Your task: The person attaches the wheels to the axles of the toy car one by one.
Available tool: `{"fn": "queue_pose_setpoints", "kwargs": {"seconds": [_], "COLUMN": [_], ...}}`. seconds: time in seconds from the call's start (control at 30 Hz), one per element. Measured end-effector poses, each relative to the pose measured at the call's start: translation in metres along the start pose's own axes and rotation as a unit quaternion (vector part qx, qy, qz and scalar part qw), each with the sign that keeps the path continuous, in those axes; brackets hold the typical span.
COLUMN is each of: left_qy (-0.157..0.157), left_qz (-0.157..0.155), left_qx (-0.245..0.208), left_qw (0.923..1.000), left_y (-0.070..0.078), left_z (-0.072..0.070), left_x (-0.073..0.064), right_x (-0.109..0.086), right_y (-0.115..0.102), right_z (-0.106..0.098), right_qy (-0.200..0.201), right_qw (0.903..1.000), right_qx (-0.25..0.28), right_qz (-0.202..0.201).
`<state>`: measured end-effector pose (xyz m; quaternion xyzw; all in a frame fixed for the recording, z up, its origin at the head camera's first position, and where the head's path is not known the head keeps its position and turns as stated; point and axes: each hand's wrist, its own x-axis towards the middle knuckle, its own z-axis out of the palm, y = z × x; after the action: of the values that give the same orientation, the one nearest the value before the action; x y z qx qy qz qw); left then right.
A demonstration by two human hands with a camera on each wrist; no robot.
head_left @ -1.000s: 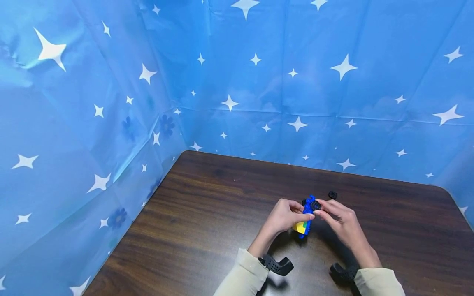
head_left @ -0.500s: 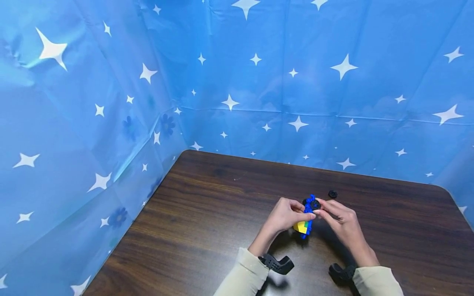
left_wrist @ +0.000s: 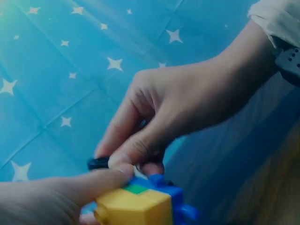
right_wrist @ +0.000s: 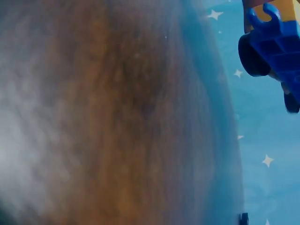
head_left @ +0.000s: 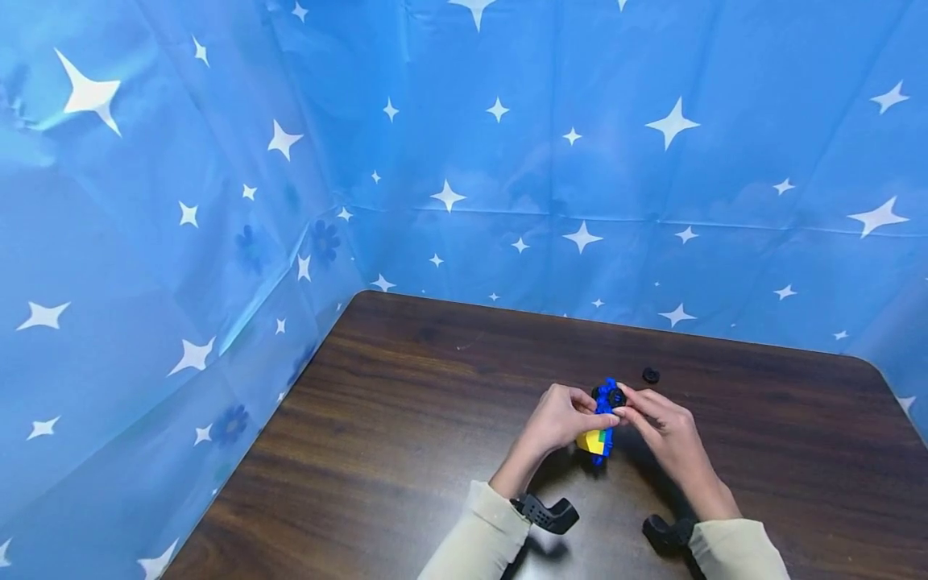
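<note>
In the head view my left hand (head_left: 557,420) grips a small toy car (head_left: 594,441) with a blue base and yellow and green blocks, its thumb across the blue side. My right hand (head_left: 669,419) pinches a black wheel (head_left: 616,398) against the car's right side. The left wrist view shows the yellow block (left_wrist: 136,206) close up, and the right hand's fingertips around the wheel (left_wrist: 98,163) beside it. Seen in the right wrist view, the blue base (right_wrist: 276,40) has a hook at its end and a black wheel (right_wrist: 253,56) fitted.
One loose black wheel (head_left: 651,375) lies on the dark wooden table (head_left: 406,403), beyond the right hand. Blue cloth (head_left: 507,161) with white stars hangs behind the table and along its left. A black wrist mount (head_left: 547,514) sits on each forearm.
Both hands stay at the car with nearly the same grip. The wheel in the right hand has turned slightly and shifted a little toward the car. The head view has tilted slightly.
</note>
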<state>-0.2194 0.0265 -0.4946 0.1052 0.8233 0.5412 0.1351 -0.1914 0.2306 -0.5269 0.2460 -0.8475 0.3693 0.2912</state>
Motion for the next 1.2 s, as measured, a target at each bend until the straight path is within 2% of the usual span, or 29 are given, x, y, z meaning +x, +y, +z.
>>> {"fn": "queue_pose_setpoints", "kwargs": {"seconds": [0.1, 0.2, 0.37, 0.53, 0.7, 0.87, 1.2], "left_qy": [-0.005, -0.015, -0.031, -0.020, -0.012, -0.013, -0.015], "left_qz": [-0.010, -0.011, -0.015, -0.036, -0.039, -0.047, -0.032], "left_qx": [-0.002, -0.015, -0.040, -0.061, -0.070, -0.071, -0.080], "left_qw": [0.9999, 0.9997, 0.9986, 0.9973, 0.9967, 0.9963, 0.9961], "left_y": [-0.002, -0.004, -0.007, -0.010, -0.013, -0.019, -0.019], "left_z": [-0.004, -0.009, -0.015, -0.017, -0.015, -0.013, -0.018], "left_x": [0.002, 0.005, 0.007, 0.006, 0.005, 0.004, 0.008], "right_x": [0.000, 0.000, -0.002, -0.003, -0.004, -0.009, -0.001], "right_y": [0.001, 0.004, 0.011, 0.022, 0.037, 0.053, 0.070], "right_z": [0.003, 0.001, -0.009, -0.020, -0.031, -0.038, -0.042], "right_qy": [-0.024, -0.065, -0.120, -0.129, -0.121, -0.134, -0.131], "right_qw": [0.9993, 0.9963, 0.9848, 0.9734, 0.9651, 0.9585, 0.9619], "right_qx": [-0.021, -0.032, -0.050, -0.069, -0.080, -0.075, -0.071], "right_qz": [0.020, 0.047, 0.115, 0.176, 0.218, 0.240, 0.229]}}
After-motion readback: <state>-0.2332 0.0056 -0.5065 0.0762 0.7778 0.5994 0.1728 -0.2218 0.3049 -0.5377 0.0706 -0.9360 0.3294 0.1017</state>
